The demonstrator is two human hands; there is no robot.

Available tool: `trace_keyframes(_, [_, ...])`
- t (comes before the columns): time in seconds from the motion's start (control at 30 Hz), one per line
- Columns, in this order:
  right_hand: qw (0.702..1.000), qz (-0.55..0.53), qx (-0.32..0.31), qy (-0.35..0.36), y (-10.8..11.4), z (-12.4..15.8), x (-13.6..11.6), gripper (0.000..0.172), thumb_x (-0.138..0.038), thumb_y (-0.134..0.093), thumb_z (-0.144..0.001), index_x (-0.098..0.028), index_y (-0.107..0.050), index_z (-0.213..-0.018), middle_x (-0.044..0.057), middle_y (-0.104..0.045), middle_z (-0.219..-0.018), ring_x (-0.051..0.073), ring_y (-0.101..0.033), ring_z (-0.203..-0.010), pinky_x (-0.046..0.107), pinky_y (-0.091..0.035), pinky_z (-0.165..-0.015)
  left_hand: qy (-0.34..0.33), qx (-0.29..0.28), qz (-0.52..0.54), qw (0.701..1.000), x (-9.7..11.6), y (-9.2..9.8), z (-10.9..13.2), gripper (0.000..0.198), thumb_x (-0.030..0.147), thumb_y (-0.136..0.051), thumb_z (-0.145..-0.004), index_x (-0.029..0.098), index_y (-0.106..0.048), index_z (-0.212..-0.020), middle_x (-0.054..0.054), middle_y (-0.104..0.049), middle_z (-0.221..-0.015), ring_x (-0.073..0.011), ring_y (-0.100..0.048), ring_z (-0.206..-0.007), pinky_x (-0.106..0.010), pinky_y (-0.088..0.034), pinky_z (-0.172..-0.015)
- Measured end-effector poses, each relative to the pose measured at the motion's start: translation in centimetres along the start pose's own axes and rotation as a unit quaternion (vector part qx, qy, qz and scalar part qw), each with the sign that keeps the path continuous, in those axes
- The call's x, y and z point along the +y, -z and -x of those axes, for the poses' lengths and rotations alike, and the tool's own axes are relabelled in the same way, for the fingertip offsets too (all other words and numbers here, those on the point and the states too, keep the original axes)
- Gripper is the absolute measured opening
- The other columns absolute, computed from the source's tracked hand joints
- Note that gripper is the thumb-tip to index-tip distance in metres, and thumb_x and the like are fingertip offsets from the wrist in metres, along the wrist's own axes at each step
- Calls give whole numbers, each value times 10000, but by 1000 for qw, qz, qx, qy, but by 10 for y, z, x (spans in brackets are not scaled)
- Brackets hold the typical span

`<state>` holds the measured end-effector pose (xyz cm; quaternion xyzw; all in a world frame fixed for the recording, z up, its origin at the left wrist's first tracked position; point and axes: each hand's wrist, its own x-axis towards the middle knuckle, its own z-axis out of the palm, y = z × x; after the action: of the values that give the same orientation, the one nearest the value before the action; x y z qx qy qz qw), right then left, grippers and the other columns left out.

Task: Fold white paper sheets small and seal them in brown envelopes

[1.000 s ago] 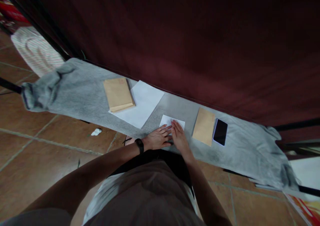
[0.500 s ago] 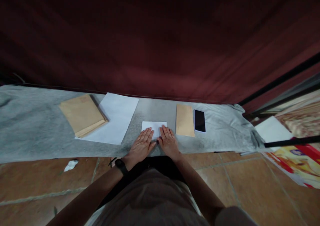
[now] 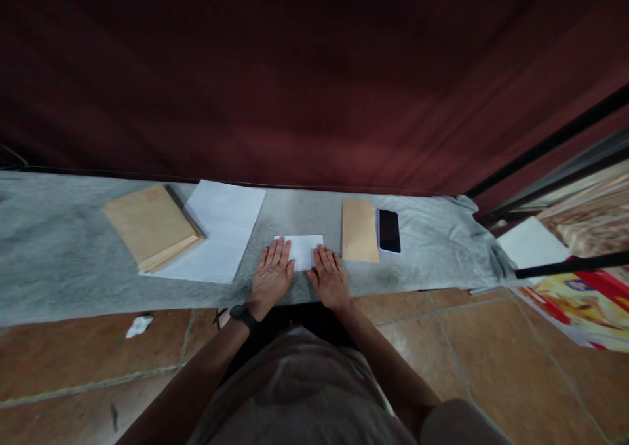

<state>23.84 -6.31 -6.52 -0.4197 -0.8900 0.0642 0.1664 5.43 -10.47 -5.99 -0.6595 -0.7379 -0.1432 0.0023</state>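
Note:
A small folded white paper (image 3: 301, 248) lies on a grey cloth (image 3: 59, 255) spread over the floor. My left hand (image 3: 272, 276), with a black watch at the wrist, lies flat on the paper's left part, fingers stretched out. My right hand (image 3: 329, 277) lies flat on its right lower corner, fingers apart. Neither hand grips anything. A single brown envelope (image 3: 360, 230) lies just right of the paper, and a black phone (image 3: 389, 230) lies beside that.
A stack of brown envelopes (image 3: 150, 225) rests on a large white sheet (image 3: 221, 232) at the left. A dark red curtain (image 3: 314, 78) hangs behind the cloth. A white paper scrap (image 3: 137, 326) lies on the brown tiles. More white paper (image 3: 533, 243) and a colourful print (image 3: 584, 301) are at the right.
The view has swung round and levelled. My hands, close together on the paper a second ago, have slid apart and now lie flat on its left and right parts.

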Motion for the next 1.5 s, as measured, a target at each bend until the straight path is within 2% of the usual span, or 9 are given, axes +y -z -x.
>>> trace_keyframes(0.17, [998,-19,-17,61,0,10,-16,551,-451,-453,-1042,-195,-423,-1529,80,-403,-1602,231,-361,-1489,454,-241,-1248,-6,0,4,1000,-5,0,3,591,343,-302,-1027,91,-344,-1560,-167,-304,-1633,-300,-248,-1533,-520,-220,-1239])
trace_keyframes(0.57, [1000,-16,-8,0,12,37,1,598,-376,-439,-1044,-113,-331,-1570,145,-403,-1591,268,-386,-1475,484,-306,-1223,4,51,38,998,-14,3,18,608,351,-325,-1021,121,-297,-1583,-177,-363,-1598,-315,-333,-1498,-561,-286,-1205])
trace_keyframes(0.67, [1000,-14,-16,2,13,39,2,599,-377,-433,-1045,-104,-330,-1568,148,-402,-1592,274,-379,-1479,483,-303,-1223,10,51,29,998,-16,6,23,592,332,-316,-1021,85,-345,-1558,-193,-401,-1576,-316,-348,-1491,-544,-285,-1210])
trace_keyframes(0.9, [1000,-16,-8,3,11,39,1,593,-362,-425,-1042,-81,-342,-1558,169,-411,-1586,286,-355,-1488,496,-292,-1220,18,32,9,999,-13,11,30,548,312,-337,-1011,62,-455,-1483,-215,-425,-1560,-339,-385,-1469,-553,-319,-1192])
trace_keyframes(1.03, [1000,-22,-6,5,10,38,3,583,-366,-433,-1038,-99,-362,-1552,161,-440,-1570,280,-370,-1480,492,-293,-1218,-58,2,-11,998,-13,15,30,513,188,-323,-974,187,-495,-1458,-144,-506,-1523,-331,-425,-1447,-630,-297,-1181])
trace_keyframes(1.13, [999,-36,-2,-9,10,36,4,536,-342,-411,-1045,-136,-397,-1539,135,-471,-1555,259,-395,-1466,476,-303,-1215,-119,-33,-21,992,-13,18,27,604,65,-291,-897,248,-531,-1420,-113,-588,-1451,-301,-469,-1420,-596,-342,-1171])
trace_keyframes(1.27, [998,-49,7,-24,7,32,4,509,-322,-407,-1041,-113,-445,-1504,146,-493,-1536,267,-410,-1452,485,-308,-1209,-139,-76,-18,987,-9,17,20,650,-6,-303,-830,180,-543,-1405,-174,-600,-1418,-296,-536,-1360,-519,-485,-1064])
trace_keyframes(1.4, [998,-63,16,-19,5,30,4,486,-291,-422,-1028,-111,-475,-1477,161,-515,-1513,269,-427,-1436,503,-321,-1198,-158,-106,-31,981,1,20,14,648,-30,-284,-819,82,-526,-1410,-263,-579,-1401,-353,-547,-1331,-567,-511,-990])
trace_keyframes(1.5, [996,-87,23,-16,5,29,5,468,-271,-432,-1018,-129,-495,-1460,163,-542,-1485,269,-445,-1422,519,-338,-1188,-161,-108,-57,979,9,29,10,602,-40,-294,-827,35,-553,-1365,-297,-580,-1375,-365,-571,-1291,-544,-517,-953])
